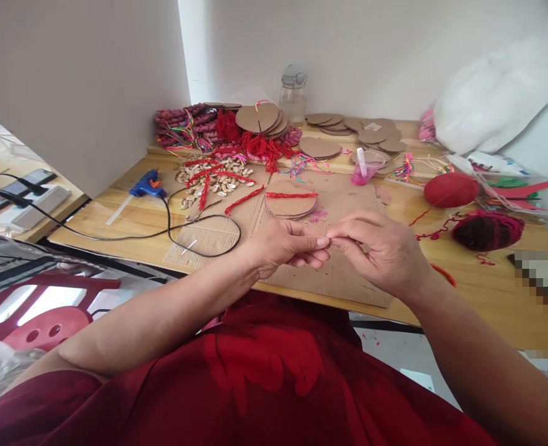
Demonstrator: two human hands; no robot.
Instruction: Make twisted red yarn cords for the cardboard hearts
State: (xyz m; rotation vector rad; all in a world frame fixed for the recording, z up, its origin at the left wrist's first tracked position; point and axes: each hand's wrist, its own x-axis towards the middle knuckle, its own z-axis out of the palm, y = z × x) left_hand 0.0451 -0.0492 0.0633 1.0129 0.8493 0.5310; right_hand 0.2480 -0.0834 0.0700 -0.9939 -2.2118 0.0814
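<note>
My left hand (296, 243) and my right hand (371, 248) meet fingertip to fingertip above the cardboard sheet (343, 279). Both are pinched closed, and whatever lies between the fingertips is too small to make out. Just beyond them a round cardboard disc (285, 206) bears a red yarn strand (292, 195) across it. Another red strand (244, 200) lies left of the disc, beside a heap of peanut shells (230, 175) with more red strands on top. A pink cup (365, 170) with a white-handled tool in it stands behind my right hand.
A blue glue gun (147, 184) lies at the left, its black cable (169, 226) looping over the cardboard. Stacked discs (257, 118), braided bundles (185, 130) and a bottle (293, 96) stand at the back. Red yarn balls (451, 189) and a white bag (491, 99) are right.
</note>
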